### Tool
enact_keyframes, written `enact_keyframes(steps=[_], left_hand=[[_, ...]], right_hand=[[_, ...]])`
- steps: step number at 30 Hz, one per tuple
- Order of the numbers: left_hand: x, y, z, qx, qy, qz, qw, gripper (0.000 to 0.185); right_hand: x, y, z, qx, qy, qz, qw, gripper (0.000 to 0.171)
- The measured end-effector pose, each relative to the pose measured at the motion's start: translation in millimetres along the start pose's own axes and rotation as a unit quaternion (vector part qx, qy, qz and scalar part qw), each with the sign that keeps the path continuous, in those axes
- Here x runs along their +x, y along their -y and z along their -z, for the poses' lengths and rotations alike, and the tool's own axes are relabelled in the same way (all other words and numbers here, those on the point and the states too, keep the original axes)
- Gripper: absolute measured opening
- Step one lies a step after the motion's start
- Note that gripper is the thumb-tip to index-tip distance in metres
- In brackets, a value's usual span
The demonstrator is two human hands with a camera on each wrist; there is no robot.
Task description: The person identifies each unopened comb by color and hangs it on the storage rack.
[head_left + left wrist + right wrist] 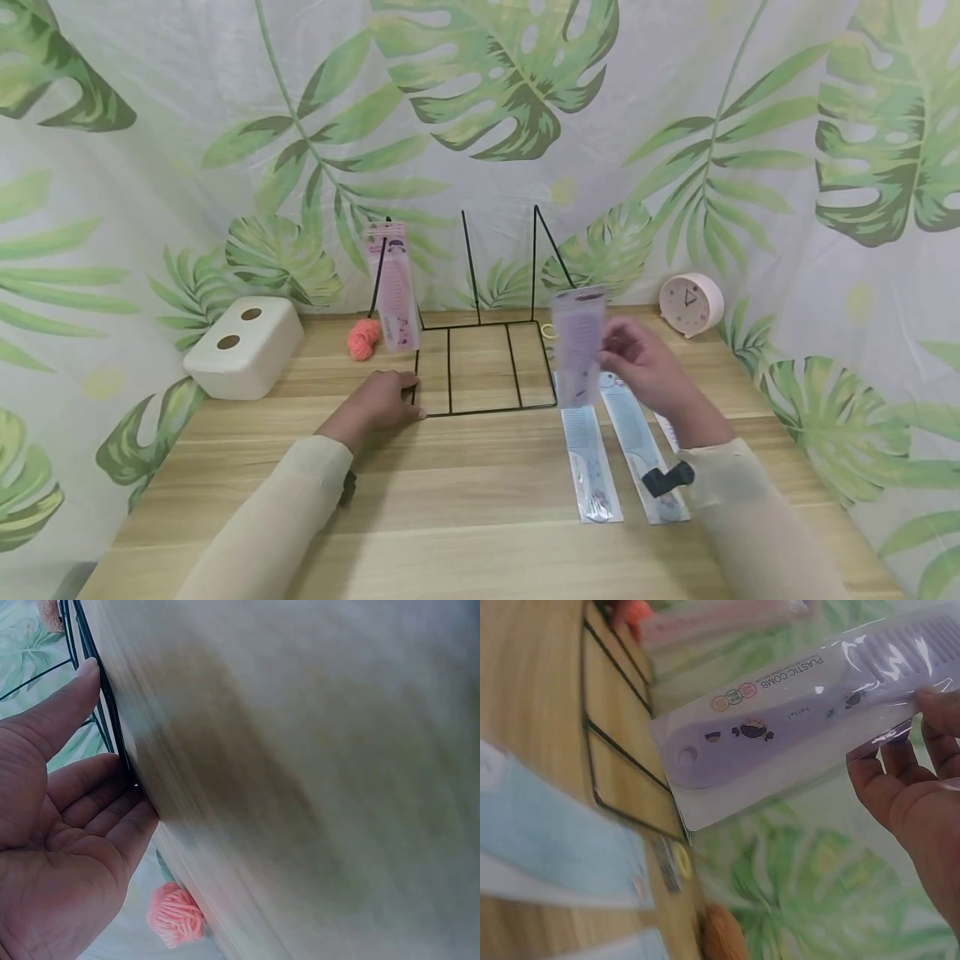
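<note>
My right hand (637,358) pinches a packaged purple comb (579,346) by its edge, held upright at the right side of a black wire rack (501,410). The package's top meets the front end of the rack's right prong; I cannot tell whether the prong passes through it. In the right wrist view the purple comb (727,746) shows its handle in clear wrap. My left hand (382,398) holds the rack's left front corner, thumb and fingers on the wire (112,712). A packaged pink comb (396,292) hangs on the left prong.
Packaged blue combs (588,458) lie on the table right of the rack. A pink alarm clock (690,304) stands at the back right. Left of the rack are a coral yarn bundle (363,339) and a white box with two holes (243,354). A yellow ring (550,332) lies behind the purple comb.
</note>
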State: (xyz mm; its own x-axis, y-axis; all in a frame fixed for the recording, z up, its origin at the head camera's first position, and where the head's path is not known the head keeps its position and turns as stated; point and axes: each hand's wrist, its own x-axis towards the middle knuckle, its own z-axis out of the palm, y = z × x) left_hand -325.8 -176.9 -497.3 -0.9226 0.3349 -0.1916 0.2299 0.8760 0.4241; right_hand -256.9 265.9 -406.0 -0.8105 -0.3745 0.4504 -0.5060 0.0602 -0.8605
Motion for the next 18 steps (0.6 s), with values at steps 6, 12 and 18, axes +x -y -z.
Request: enact_keyframes(steps=[6, 12, 18], left_hand=[[0.4, 0.1, 0.9, 0.001, -0.001, -0.004, 1.0000, 0.072], [0.0, 0.0, 0.9, 0.001, -0.001, -0.004, 1.0000, 0.072], [-1.4, 0.4, 1.3, 0.002, -0.002, 0.000, 1.0000, 0.072]], right_hand=[[27, -2, -50, -0.033, 0.060, -0.048, 0.996, 0.015], [40, -2, -73, -0.054, 0.057, -0.085, 0.993, 0.015], [44, -3, -80, -0.052, 0.055, -0.097, 0.992, 0.015]])
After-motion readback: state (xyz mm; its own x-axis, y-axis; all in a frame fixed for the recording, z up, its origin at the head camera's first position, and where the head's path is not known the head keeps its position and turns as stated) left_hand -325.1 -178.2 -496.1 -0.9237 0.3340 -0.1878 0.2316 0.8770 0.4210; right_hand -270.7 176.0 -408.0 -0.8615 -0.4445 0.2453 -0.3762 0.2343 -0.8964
